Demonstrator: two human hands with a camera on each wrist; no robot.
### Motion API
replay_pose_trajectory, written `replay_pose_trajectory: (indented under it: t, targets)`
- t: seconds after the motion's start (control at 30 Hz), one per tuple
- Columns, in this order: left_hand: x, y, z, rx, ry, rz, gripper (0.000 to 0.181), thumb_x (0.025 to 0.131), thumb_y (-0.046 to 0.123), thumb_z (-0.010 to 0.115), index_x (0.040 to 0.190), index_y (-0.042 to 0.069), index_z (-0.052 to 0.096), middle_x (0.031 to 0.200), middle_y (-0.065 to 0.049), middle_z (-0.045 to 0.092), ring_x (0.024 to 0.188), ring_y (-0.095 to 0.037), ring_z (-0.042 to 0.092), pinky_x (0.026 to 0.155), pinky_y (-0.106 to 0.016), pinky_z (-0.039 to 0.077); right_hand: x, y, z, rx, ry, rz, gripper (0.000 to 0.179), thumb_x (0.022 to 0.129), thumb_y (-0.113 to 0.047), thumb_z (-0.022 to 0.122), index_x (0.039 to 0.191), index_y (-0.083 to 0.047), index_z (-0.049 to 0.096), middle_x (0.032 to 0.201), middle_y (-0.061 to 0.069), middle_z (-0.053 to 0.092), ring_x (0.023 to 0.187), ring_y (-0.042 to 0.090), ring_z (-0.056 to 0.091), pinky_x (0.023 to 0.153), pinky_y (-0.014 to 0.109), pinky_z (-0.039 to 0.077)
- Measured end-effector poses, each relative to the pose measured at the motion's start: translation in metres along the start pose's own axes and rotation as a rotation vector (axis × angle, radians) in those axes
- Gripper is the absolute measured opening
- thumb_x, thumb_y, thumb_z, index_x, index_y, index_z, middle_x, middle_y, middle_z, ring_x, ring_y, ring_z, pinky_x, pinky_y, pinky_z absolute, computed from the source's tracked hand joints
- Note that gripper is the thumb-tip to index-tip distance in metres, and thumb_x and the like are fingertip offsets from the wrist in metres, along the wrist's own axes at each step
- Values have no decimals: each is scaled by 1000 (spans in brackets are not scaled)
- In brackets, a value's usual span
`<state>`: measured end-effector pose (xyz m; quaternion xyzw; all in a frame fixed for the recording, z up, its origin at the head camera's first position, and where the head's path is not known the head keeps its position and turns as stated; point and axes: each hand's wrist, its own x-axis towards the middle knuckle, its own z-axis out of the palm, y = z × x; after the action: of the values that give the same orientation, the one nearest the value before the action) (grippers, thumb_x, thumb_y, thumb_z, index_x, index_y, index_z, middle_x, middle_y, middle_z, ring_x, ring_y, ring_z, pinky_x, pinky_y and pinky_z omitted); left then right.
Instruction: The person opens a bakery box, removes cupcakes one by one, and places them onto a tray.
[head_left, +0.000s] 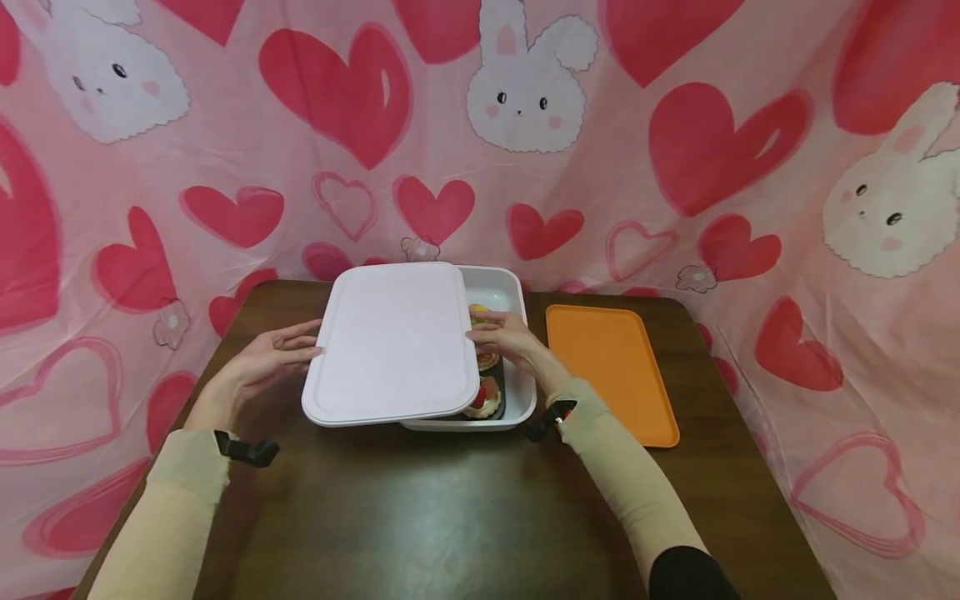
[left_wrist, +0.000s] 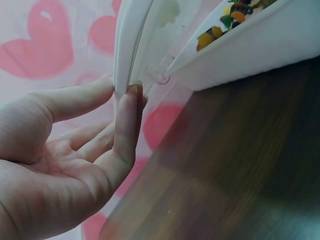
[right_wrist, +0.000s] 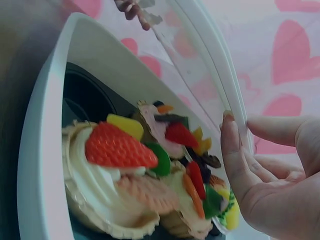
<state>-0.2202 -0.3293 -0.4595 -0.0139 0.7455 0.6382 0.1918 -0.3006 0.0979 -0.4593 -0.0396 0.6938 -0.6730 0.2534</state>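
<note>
A white lid (head_left: 393,342) is tilted and overlaps the left part of a white box (head_left: 517,292). My left hand (head_left: 266,358) pinches the lid's left edge, thumb on top and fingers below, as the left wrist view shows. At the opposite edge my right hand (head_left: 510,337) pinches it the same way. Inside the box, a dark tray with round hollows (right_wrist: 85,95) holds several cream tarts (right_wrist: 115,190) topped with strawberry and other colourful pieces. One hollow near the box's wall holds no tart. The lid hides the box's left side in the head view.
An orange tray (head_left: 615,375) lies flat on the brown wooden table (head_left: 420,517), right of the box and beside my right forearm. A pink cloth (head_left: 435,158) with hearts and rabbits hangs behind the table and down both sides.
</note>
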Motion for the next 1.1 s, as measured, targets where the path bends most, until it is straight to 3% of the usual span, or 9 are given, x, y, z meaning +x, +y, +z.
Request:
replay_pose_trajectory:
  t: [0.2,0.53,0.67,0.77,0.83,1.0,1.1]
  targets:
    - [-5,-6,-15,52,24,-14,81,111,20,66,174,1,19,108,28,74,103,7,73,92,-17,63,5,-3,19,-38,23,7,61,103,1,72,160,5,51,141,33,70,80,7,74,76,25,68]
    - [-15,-6,-33,105,54,-2,80,110,24,67,174,4,23,112,31,74,107,9,73,92,-17,63,10,1,39,-21,33,-42,61,100,7,72,157,10,52,133,35,73,68,7,71,68,25,66]
    - [-15,-6,-39,168,64,-21,82,110,30,68,175,9,23,114,35,71,109,12,69,95,-14,60,8,0,46,-71,29,-56,61,100,5,72,158,8,52,135,36,72,62,7,71,78,40,71]
    - [-15,-7,-43,181,69,-39,82,110,32,67,176,11,23,113,36,69,110,14,66,95,-13,58,8,-1,53,-90,22,-72,62,100,5,73,158,7,52,134,38,72,58,8,72,87,56,69]
    - [-16,-10,-46,184,72,-45,81,111,32,66,176,12,22,114,35,68,110,14,65,95,-13,58,10,-2,58,-87,17,-79,63,100,6,73,159,7,51,133,38,72,59,10,73,89,59,68]
    - [-20,-15,-51,159,91,-51,82,111,33,66,176,13,22,114,36,65,108,15,66,93,-12,60,15,-2,68,-107,36,-100,63,98,4,76,157,7,54,131,35,74,75,10,74,79,35,70]
    - [-21,-17,-52,120,99,-37,82,111,31,66,176,12,21,114,37,66,107,14,69,93,-13,61,16,-3,73,-128,40,-102,62,98,1,77,156,5,56,129,33,76,73,12,75,77,34,70]
